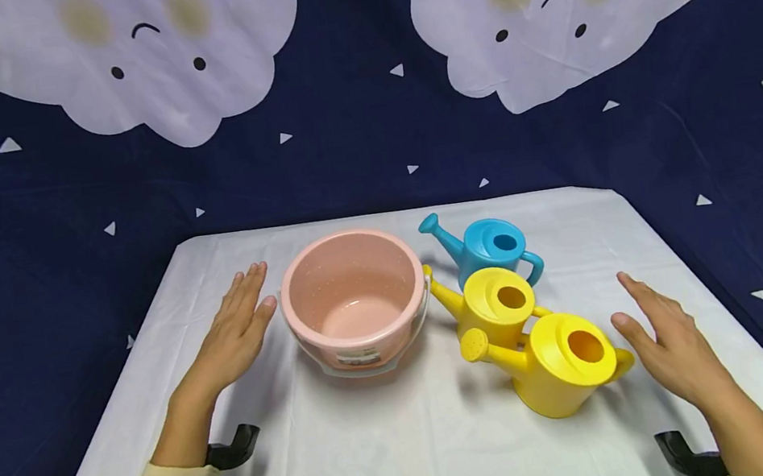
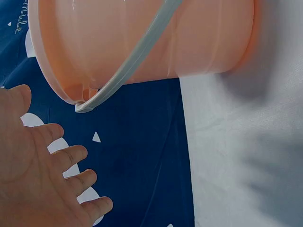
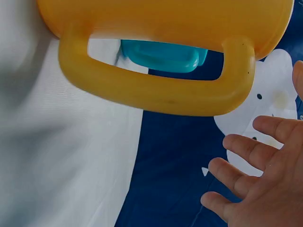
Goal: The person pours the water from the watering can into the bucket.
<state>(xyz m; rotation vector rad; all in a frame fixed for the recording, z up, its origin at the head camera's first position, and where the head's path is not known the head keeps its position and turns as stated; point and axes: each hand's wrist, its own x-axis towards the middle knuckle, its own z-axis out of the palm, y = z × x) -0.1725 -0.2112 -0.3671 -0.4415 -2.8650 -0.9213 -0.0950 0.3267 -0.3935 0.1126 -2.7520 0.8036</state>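
Observation:
A pink bucket (image 1: 359, 339) with a pale grey handle (image 2: 137, 56) stands upright left of the table's middle. My left hand (image 1: 237, 331) is just left of its rim, fingers straight and apart from it. To the bucket's right are a blue watering can (image 1: 492, 243) at the back, a yellow watering can (image 1: 490, 308) in the middle and another yellow watering can (image 1: 554, 372) in front. Right of the front can's handle (image 3: 156, 92), my right hand (image 1: 676, 351) is held with straight fingers and nothing in it. All three spouts point left, toward the bucket side.
A white cloth (image 1: 397, 455) covers the table. Behind and around it hangs a dark blue backdrop (image 1: 370, 158) with cloud faces and small white triangles. Black wrist mounts (image 1: 234, 447) show below both hands.

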